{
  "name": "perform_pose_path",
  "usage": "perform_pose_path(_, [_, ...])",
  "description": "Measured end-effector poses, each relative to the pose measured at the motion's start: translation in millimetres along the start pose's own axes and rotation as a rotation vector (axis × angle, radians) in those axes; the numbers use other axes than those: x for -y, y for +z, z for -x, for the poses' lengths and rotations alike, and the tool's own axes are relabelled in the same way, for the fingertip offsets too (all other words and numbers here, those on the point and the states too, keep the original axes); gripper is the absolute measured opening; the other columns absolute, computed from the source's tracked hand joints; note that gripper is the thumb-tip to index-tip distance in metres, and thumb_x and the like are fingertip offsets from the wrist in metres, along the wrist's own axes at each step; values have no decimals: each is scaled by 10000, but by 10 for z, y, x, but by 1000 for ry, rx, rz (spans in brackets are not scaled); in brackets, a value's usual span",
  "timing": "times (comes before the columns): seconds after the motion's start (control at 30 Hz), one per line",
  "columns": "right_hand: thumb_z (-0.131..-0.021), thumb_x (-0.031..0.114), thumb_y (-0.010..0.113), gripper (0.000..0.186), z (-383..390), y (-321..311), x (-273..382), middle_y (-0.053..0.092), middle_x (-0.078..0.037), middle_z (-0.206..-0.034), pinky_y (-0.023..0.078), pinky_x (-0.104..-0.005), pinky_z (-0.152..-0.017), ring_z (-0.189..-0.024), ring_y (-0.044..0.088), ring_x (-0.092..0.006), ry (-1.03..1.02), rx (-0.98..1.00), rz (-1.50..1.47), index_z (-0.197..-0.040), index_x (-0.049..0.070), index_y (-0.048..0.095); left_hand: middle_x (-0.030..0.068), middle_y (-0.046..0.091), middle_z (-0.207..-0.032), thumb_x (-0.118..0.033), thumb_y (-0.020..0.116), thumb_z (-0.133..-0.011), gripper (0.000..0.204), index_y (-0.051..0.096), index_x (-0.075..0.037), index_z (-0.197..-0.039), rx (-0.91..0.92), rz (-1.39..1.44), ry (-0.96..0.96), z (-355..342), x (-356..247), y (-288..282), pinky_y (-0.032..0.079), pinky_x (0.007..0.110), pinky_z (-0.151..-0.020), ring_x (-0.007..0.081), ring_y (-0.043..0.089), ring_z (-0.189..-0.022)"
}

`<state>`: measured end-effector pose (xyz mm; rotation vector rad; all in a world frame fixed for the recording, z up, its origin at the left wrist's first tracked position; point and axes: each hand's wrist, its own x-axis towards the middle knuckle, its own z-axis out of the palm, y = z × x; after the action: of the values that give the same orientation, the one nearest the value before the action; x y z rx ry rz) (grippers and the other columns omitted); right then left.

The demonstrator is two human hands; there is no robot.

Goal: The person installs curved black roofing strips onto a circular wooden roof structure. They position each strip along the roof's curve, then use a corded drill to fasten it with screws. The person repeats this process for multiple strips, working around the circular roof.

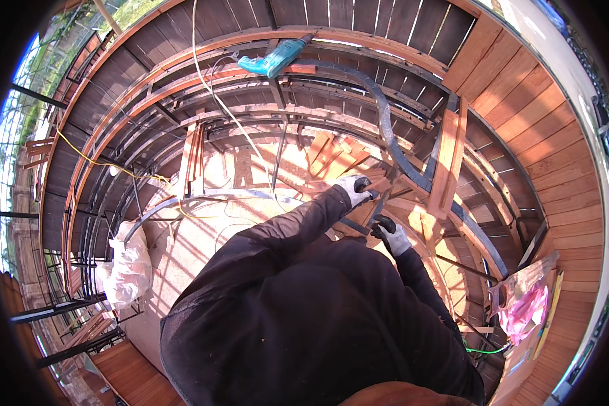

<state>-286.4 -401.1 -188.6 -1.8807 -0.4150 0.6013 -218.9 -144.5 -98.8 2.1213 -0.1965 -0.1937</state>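
Observation:
My left hand (356, 189), in a white-and-black glove, is closed at the end of a short wooden piece (380, 183), above a narrow dark bar (373, 214). Lower right of it my right hand (392, 235), gloved alike, has its fingers curled near that bar; what they hold, if anything, is too small to make out. A curved grey metal rail (402, 159) arcs past both hands, with wooden planks (446, 162) lying across it beyond them.
A teal power drill (271, 62) rests on curved tiered framing at the top. Loose boards (328, 154) lie behind my hands. A white bag (125, 267) is at left, a pink bag (526, 308) at right. Cables cross the framing. Wooden cladding (555, 176) lines the right.

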Motion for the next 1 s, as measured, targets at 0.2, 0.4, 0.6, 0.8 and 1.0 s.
perform_pose_path(0.2, [-947, 55, 538, 261, -538, 176, 775, 680, -137, -1030, 549, -298, -783, -910, 679, -194, 198, -23, -642, -1196, -4, 588, 134, 674, -904, -268, 635, -920, 268, 588, -44, -1060, -8, 869, -343, 507, 552, -171, 580, 378, -693, 264, 689, -820])
perform_pose_path(0.4, [-968, 128, 542, 299, -1441, 182, 922, 665, -148, -1035, 560, -339, -803, -902, 678, -242, 196, 44, -708, -1237, 0, 559, 187, 665, -947, -75, 592, -911, 232, 551, 16, -1121, -348, 1092, -302, 236, 559, -1322, 600, 424, -723, 323, 689, -840])
perform_pose_path(0.6, [-960, 368, 555, 465, -3229, 607, 1949, 601, -150, -1201, 531, -396, -883, -1035, 632, -263, 238, 37, -721, -1325, 86, 494, 93, 670, -849, -22, 648, -853, 162, 619, -32, -1011, -477, 1061, -308, 512, 698, -2119, 527, 280, -627, 185, 657, -708])
perform_pose_path(0.8, [-835, 472, 709, 829, -4957, 1081, 2731, 412, -237, -1391, 406, -506, -1040, -1246, 460, -407, 370, -94, -1130, -1446, 74, 315, 70, 630, -859, -52, 683, -837, 312, 536, -37, -1112, -670, 938, -249, 1142, 1228, -2370, 559, 301, -639, 167, 643, -707])
perform_pose_path(1.0, [-870, 221, 714, 382, -5202, 1336, 2899, 619, -113, -1126, 588, -399, -785, -956, 650, -251, 279, -302, -1228, -1190, 60, 581, 71, 641, -850, -140, 650, -903, 280, 588, 5, -1134, -723, 814, -436, 1609, 1568, -2723, 557, 306, -636, 158, 640, -699])
